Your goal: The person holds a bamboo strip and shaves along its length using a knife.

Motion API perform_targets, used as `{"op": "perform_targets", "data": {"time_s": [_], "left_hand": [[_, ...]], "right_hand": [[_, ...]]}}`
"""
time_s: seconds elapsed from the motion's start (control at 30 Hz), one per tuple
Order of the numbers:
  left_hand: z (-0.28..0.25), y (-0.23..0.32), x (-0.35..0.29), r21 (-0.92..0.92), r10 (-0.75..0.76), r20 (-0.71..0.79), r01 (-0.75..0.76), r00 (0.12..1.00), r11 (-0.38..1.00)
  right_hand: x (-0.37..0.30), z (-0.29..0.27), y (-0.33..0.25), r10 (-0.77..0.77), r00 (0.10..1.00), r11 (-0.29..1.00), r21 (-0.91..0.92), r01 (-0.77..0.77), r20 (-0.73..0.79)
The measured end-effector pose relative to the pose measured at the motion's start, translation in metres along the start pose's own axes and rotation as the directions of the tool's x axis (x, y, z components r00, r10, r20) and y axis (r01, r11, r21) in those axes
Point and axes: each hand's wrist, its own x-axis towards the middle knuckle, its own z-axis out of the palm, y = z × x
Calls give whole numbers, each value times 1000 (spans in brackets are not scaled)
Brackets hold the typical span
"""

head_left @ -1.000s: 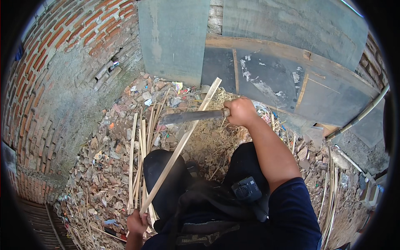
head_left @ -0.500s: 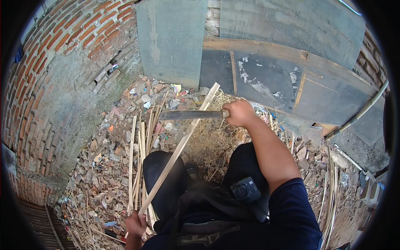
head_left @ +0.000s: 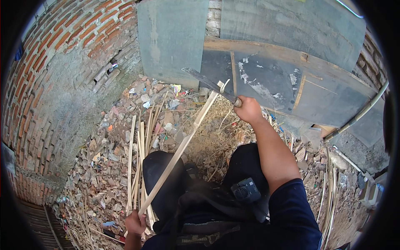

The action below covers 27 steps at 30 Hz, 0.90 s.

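My left hand [head_left: 136, 223] is closed round the lower end of a long pale bamboo strip [head_left: 173, 160], which slants up and away to the right across my left knee. In my right hand [head_left: 248, 109] is the handle of a machete [head_left: 204, 79], its dark blade pointing up to the left. The blade crosses the far end of the strip, where a thin curled shaving [head_left: 225, 86] stands out. Several more bamboo strips [head_left: 143, 137] lie on the ground beside my left leg.
Rubble and litter [head_left: 100, 166] cover the ground, with pale shavings [head_left: 208, 141] heaped between my knees. A brick wall [head_left: 62, 75] rises at left, and grey panels [head_left: 171, 41] stand ahead. A small dark fan-like device [head_left: 246, 191] sits at my waist. Long strips [head_left: 331, 196] lie at right.
The machete has swung from lying level across the strip to its far end, blade tip now higher. My right hand moved slightly right; a shaving has curled up. My left hand has stayed put.
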Motion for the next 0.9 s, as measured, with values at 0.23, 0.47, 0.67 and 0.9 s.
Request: {"op": "perform_targets", "data": {"time_s": [0.23, 0.47, 0.67, 0.9], "left_hand": [[-9, 14, 6, -11, 11, 29, -10, 1000, 1000], [11, 2, 2, -41, -110, 47, 112, 993, 993], [5, 10, 16, -63, -23, -5, 23, 1000, 998], [7, 15, 13, 2, -70, 1, 70, 998, 998]], "right_hand": [[-5, -4, -19, -369, 901, 910, -109, 400, 227], [3, -2, -9, -73, 997, 995, -67, 71, -30], [3, 0, -1, 144, 989, 982, 127, -138, -35], [-1, -8, -11, -100, 989, 995, 10, 100, 105]]}}
